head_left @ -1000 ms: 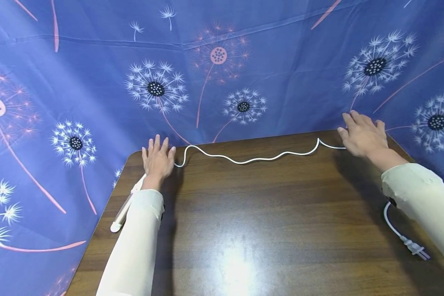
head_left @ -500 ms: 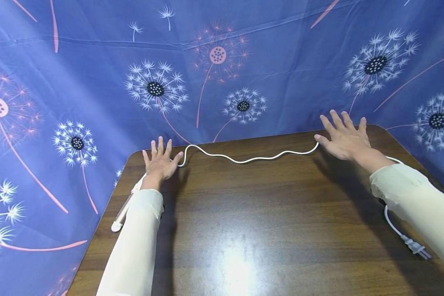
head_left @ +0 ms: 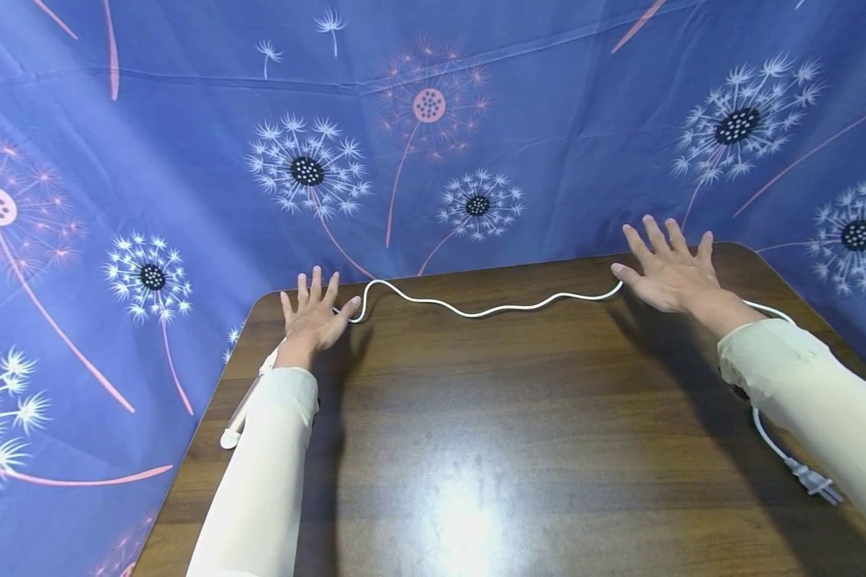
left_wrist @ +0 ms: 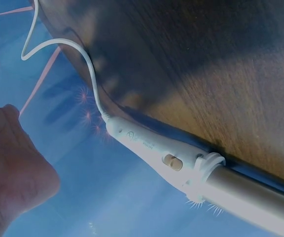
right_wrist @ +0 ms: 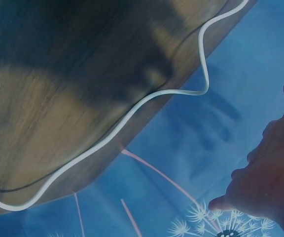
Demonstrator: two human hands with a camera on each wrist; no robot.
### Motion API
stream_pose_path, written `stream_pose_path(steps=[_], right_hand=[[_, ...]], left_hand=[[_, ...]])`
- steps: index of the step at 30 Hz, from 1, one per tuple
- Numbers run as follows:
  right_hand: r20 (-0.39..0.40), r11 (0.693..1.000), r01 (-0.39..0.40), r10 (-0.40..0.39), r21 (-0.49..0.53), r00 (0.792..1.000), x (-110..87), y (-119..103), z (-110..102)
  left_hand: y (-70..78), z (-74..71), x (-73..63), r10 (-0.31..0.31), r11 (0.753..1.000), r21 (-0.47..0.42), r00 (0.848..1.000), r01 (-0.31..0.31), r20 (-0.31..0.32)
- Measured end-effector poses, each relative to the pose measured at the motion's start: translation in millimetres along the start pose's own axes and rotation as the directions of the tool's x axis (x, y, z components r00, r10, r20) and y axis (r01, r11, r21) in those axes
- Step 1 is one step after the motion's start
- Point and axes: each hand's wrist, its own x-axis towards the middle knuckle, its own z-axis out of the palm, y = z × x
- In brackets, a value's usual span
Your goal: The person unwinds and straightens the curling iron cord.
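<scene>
A curling iron [head_left: 236, 425] lies along the left edge of the table, partly hidden by the left sleeve in the head view. The left wrist view shows its white handle [left_wrist: 149, 150] with a gold slider switch [left_wrist: 172, 162] and a champagne-coloured barrel. Fingers spread, my left hand [head_left: 312, 320] hovers over the far left corner, its thumb overlapping the white cord [head_left: 469, 314]. At the far right, my right hand [head_left: 667, 276] has its fingers splayed too, thumb tip beside a bend in the cord. Neither hand holds anything.
The wavy cord follows the far side of the brown wooden table [head_left: 491, 417] and passes beneath the right arm. Its two-prong plug [head_left: 811, 479] lies at the right, beside the sleeve. A blue dandelion-print cloth [head_left: 563, 120] hangs behind the table and at its sides.
My right hand has moved left, its fingers fanning out. The left hand's fingers and thumb have spread wider. The cord and the curling iron keep their places.
</scene>
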Motion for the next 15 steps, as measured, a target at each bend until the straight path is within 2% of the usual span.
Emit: stream_pose_path(steps=[8,15], right_hand=[[0.031,0.999,-0.034,0.033,0.027,0.999,-0.7,5,1],[-0.008,1.000,-0.019,0.019,-0.006,1.000,-5.3,2,7]], left_hand=[[0.0,0.2,-0.8,0.019,1.000,-0.014,1.000,-0.019,0.015],[-5.8,4.5,-9.7,0.022,1.000,0.007,1.000,-0.022,-0.019]])
